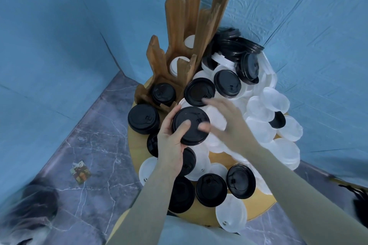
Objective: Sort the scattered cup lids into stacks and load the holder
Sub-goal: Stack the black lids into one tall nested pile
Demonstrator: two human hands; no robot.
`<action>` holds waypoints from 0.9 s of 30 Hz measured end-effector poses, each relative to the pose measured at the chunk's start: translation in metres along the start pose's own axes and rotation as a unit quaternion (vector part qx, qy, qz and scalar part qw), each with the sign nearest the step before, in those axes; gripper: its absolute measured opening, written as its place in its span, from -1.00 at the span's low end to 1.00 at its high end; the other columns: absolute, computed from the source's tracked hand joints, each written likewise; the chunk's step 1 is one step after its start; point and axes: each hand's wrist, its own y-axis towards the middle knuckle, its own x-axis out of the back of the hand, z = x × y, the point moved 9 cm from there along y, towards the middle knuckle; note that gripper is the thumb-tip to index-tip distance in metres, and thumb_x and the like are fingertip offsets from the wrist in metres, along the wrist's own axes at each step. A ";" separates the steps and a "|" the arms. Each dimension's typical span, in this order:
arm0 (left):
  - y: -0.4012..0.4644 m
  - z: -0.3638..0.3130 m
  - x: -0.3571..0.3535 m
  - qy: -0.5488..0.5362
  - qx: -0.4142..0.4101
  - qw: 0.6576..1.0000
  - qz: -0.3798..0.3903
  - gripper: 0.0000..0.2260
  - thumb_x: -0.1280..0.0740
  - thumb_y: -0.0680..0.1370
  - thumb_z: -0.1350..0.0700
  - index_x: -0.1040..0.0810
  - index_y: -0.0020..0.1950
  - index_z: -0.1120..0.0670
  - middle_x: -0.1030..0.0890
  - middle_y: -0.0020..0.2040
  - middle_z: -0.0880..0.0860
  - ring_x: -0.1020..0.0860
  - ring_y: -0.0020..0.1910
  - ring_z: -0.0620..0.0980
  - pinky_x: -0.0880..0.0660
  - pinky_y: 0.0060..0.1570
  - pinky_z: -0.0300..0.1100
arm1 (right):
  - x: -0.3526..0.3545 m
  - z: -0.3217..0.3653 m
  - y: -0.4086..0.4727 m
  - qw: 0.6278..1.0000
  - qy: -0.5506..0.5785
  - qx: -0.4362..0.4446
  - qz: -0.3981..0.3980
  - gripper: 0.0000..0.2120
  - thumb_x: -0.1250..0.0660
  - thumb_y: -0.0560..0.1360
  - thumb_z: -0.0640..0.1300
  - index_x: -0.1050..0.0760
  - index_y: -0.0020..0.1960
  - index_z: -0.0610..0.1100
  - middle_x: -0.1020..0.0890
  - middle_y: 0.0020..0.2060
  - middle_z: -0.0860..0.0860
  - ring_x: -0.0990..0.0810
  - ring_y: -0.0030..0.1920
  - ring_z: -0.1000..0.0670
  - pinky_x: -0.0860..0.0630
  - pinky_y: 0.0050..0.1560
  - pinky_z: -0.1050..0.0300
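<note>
Left hand (172,145) is gripping a black lid (190,125) above the round wooden table (137,145), thumb lying on top, while the right hand (229,125), blurred, fingers spread and holding nothing, is hovering just beside it, near the wooden holder (179,49), scattered white lids (266,125) lying alongside.

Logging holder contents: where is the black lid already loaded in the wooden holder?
In the head view, the black lid sits in the wooden holder's nearest slot, left of centre, just beyond the left hand.
</note>
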 end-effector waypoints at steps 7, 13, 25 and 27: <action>0.003 -0.003 -0.003 0.031 -0.005 1.000 0.003 -0.61 -0.39 0.51 0.35 -0.60 0.23 -0.04 -0.68 0.10 -0.03 -0.65 0.10 -0.02 -0.62 -0.06 -0.14 | 0.045 -0.074 0.042 0.957 -0.159 -0.228 -0.089 -0.24 -0.38 0.45 0.23 -0.25 0.47 -0.16 -0.39 0.37 -0.13 -0.30 0.38 -0.18 -0.25 0.34 -0.08; 0.005 -0.002 -0.004 0.013 0.013 1.000 0.017 -0.63 -0.35 0.54 0.28 -0.58 0.29 -0.05 -0.66 0.19 -0.02 -0.64 0.16 -0.01 -0.63 0.00 -0.07 | 0.036 -0.087 0.054 0.942 -0.197 -0.258 -0.089 -0.33 -0.32 0.50 0.18 -0.27 0.46 -0.17 -0.46 0.32 -0.16 -0.35 0.34 -0.21 -0.28 0.30 -0.09; 0.005 0.009 -0.009 0.006 0.058 0.998 0.001 -0.72 -0.28 0.62 0.22 -0.58 0.28 -0.02 -0.60 0.28 0.05 -0.59 0.24 0.05 -0.60 0.14 0.03 | 0.075 -0.025 -0.002 0.956 -0.116 -0.046 -0.265 -0.82 -0.38 0.52 -0.20 -0.59 0.12 -0.15 -0.64 -0.10 -0.01 -0.55 -0.04 -0.09 -0.47 -0.01 -0.03; 0.003 0.015 -0.013 0.000 0.071 0.998 0.002 -0.74 -0.26 0.63 0.18 -0.58 0.28 -0.01 -0.60 0.30 0.09 -0.59 0.24 0.06 -0.58 0.15 0.03 | 0.063 0.000 -0.018 0.969 -0.076 0.026 -0.235 -0.84 -0.40 0.51 -0.22 -0.61 0.09 -0.17 -0.65 -0.06 -0.01 -0.55 -0.01 -0.03 -0.52 0.02 -0.02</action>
